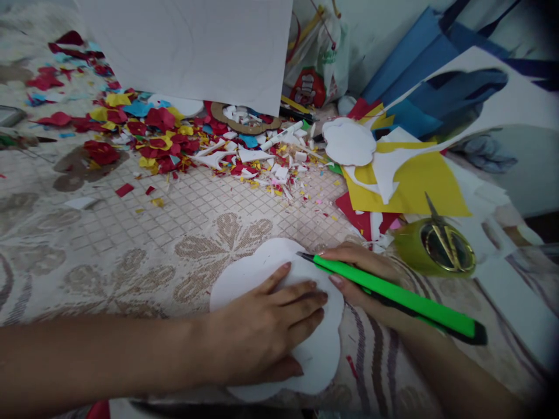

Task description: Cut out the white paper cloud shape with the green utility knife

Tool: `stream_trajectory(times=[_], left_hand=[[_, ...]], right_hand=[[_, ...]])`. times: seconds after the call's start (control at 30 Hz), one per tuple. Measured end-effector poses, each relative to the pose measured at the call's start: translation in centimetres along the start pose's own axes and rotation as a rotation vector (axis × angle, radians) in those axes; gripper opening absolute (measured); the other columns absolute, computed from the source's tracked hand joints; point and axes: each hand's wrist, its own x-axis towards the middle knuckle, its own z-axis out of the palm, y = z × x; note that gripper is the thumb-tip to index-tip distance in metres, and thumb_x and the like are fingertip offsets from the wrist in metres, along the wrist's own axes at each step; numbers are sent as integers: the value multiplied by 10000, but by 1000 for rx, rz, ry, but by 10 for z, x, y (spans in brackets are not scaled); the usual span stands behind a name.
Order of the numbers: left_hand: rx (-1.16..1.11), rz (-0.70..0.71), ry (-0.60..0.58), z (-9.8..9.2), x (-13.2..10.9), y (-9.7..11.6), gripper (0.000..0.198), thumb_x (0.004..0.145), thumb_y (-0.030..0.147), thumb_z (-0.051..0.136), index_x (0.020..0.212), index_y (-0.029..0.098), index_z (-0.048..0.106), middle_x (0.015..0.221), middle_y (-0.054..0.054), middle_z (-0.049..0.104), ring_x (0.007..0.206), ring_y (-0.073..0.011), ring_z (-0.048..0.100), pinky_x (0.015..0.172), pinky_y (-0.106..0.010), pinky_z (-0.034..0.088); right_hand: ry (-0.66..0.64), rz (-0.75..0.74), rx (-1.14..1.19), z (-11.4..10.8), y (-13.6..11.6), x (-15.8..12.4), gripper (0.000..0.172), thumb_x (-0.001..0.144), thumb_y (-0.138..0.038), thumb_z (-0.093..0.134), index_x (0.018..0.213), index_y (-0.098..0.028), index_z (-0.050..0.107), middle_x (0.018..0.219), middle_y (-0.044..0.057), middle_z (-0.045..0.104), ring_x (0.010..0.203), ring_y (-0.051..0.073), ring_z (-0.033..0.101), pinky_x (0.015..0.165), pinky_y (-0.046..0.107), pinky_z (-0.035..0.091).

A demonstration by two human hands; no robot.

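Note:
A white scalloped sheet (257,267), cut like a flower or cloud, lies flat on the patterned tablecloth in front of me. Spread across its middle, my left hand (271,320) presses it down with the fingers extended. My right hand (367,273) is closed around a green utility knife (402,297) at the sheet's right side. The knife's dark tip is over the upper right part of the sheet; whether it touches cannot be made out. Part of the sheet is hidden under my left hand.
Paper scraps (161,134) in red, yellow, blue and white pile up at the back. A large white board (187,46) stands behind them. To the right are yellow paper (423,186), a smaller white scalloped piece (349,142), and a tape roll (406,250) with scissors (445,238) in it.

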Motion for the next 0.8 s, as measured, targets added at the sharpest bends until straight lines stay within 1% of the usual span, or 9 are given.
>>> stream_trajectory(times=[0.13,0.2,0.27,0.4,0.47,0.63,0.8], left_hand=[[16,-2,20,0,0,-1,615,999,435,530,1473,55,436,1567,-154,399,1486,-292,311,1254,-528,59],[11,3,29,0,-1,-1,643,997,478,522,1477,59,433,1568,-156,396,1488,-291,309,1253,-526,71],[-6,4,22,-1,-2,-1,641,994,457,520,1495,72,409,1585,-146,368,1498,-286,287,1253,-519,70],[-38,-20,-22,-6,-5,1,703,895,293,590,1529,102,353,1627,-125,279,1527,-273,207,1257,-497,61],[-47,-31,-42,-8,-6,3,712,882,268,593,1530,103,350,1637,-126,250,1536,-265,175,1258,-501,57],[-69,-25,-39,-5,-6,1,686,923,330,578,1531,106,350,1636,-128,250,1532,-278,184,1251,-538,72],[-48,-30,-35,0,-5,-1,671,956,385,558,1529,104,350,1631,-134,263,1533,-273,184,1251,-518,72]], right_hand=[[88,134,-10,-1,-1,-4,254,930,-231,631,1175,-295,656,1070,37,727,962,193,704,838,297,590],[94,167,-1,0,-2,-5,253,939,-243,631,1183,-308,652,1089,30,723,986,192,701,849,290,591],[76,166,25,3,-3,-5,247,944,-245,628,1182,-309,647,1078,27,722,978,187,700,826,277,594],[40,158,71,7,-4,-5,238,953,-245,620,1180,-314,639,1067,22,715,976,175,693,800,259,588],[33,161,73,8,-4,-5,236,952,-248,624,1177,-316,640,1071,20,715,979,172,692,805,256,585],[36,160,76,6,-4,-2,224,950,-260,619,1168,-295,658,1047,35,729,953,187,708,790,277,598],[-6,109,70,2,-2,1,213,939,-267,621,1144,-288,677,1038,38,733,946,195,706,775,299,588]])
